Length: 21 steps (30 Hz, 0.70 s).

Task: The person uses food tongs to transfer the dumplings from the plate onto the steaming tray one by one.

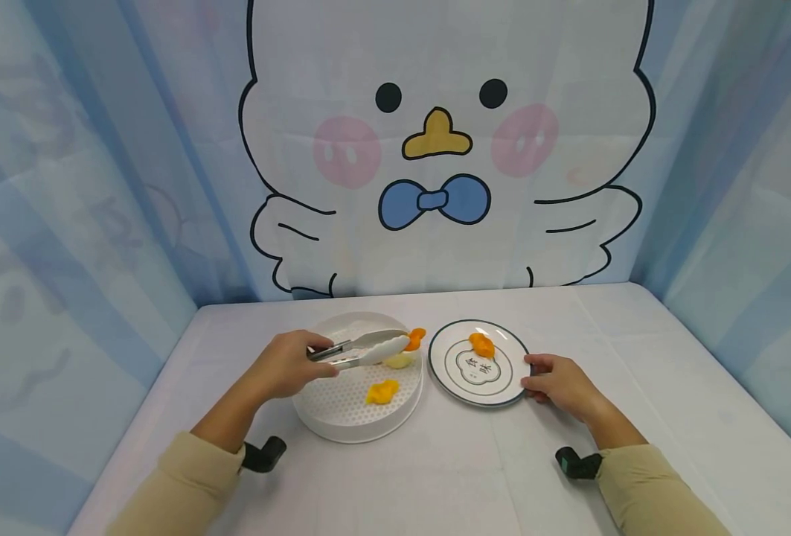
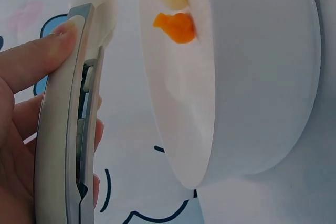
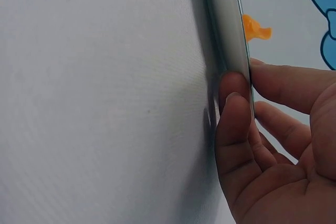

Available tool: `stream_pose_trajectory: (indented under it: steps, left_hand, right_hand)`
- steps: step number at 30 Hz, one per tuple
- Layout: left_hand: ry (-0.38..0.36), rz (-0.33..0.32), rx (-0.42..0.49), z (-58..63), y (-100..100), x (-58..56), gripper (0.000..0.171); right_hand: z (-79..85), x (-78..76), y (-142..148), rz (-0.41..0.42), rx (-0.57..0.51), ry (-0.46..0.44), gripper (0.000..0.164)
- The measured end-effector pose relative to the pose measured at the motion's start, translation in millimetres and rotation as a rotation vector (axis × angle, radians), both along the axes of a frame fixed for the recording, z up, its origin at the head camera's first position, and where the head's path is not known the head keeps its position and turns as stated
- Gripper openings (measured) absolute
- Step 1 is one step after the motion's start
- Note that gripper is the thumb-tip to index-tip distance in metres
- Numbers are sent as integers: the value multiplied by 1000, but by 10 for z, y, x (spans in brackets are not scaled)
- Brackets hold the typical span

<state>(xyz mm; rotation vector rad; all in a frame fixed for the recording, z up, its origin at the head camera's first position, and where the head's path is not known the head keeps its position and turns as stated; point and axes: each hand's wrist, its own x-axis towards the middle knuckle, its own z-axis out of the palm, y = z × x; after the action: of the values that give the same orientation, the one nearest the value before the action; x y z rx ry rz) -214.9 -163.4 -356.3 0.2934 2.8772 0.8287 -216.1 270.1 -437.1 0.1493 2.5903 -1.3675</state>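
Observation:
My left hand (image 1: 291, 365) grips metal tongs (image 2: 65, 119) with pale tips, the thumb pressing one arm. At the tips is a small orange fish-shaped piece (image 1: 415, 339), held up over the far right rim of a white round steamer tray (image 1: 351, 424) with a perforated floor. Inside that tray lie a yellow-orange piece (image 1: 382, 391) and a pale yellow piece (image 1: 398, 361), the latter partly behind the tongs. My right hand (image 1: 559, 383) pinches the right rim of a white dark-rimmed plate (image 1: 449, 372), thumb above and fingers beneath. An orange piece (image 1: 482, 345) sits on the plate.
The tray and plate stand side by side on a white-covered table (image 1: 435, 484). Behind it hangs a curtain (image 1: 435, 253) with a cartoon bird, and more curtains close off both sides. A dark wrist camera (image 1: 264, 455) sits at the left cuff.

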Motion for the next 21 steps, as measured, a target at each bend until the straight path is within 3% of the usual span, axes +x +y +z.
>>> stream_pose_trajectory:
  steps: [21]
  left_hand:
    - [-41, -22, -65, -47, -173, -3, 49]
  right_hand:
    - [11, 4, -5, -6, -1, -4, 58]
